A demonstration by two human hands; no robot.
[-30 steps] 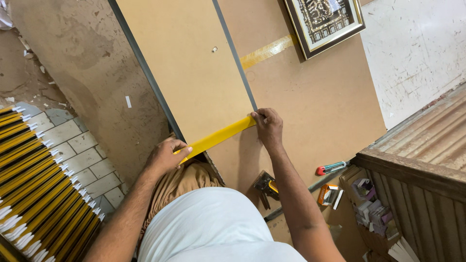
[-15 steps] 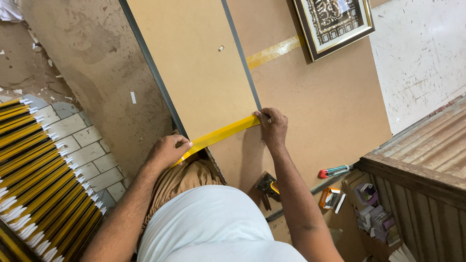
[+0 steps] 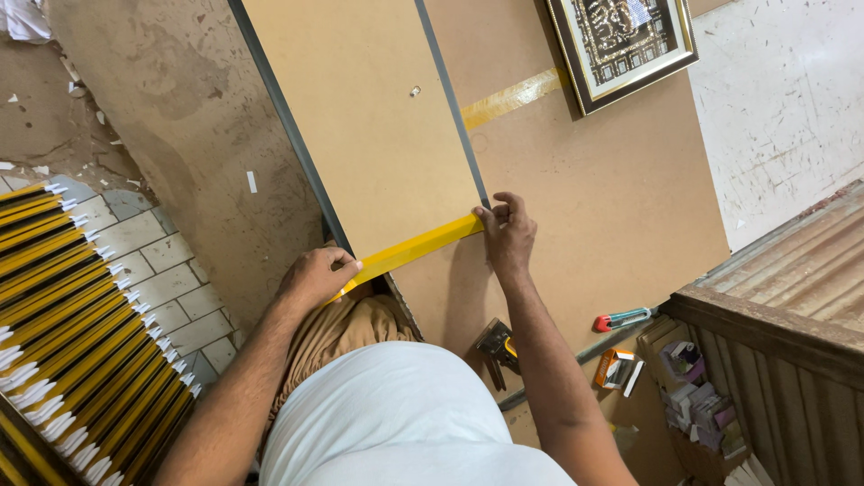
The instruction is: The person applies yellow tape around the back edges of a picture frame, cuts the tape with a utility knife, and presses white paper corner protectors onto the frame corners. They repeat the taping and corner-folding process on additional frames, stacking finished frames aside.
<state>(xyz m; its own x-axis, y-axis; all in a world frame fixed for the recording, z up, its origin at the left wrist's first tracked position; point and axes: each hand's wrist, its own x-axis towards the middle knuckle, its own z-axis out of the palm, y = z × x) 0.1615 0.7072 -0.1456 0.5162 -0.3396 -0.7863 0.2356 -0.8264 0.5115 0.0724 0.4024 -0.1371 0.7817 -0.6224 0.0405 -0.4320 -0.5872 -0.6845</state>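
Head view: my left hand pinches one end of the yellow tape, my right hand presses the other end at the board edge. The tape lies across the board's near end, stretched between both hands. Risk: uneven pull skews or wrinkles it; a thumb slip lifts one end. My fingertips hide both tape ends. Stapler partly behind my arm; framed picture cut off at top.

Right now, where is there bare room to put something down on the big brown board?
Bare board lies right of the right hand, between the gold-framed picture and the red-handled utility knife. Crowded: near the knife and black staple gun.
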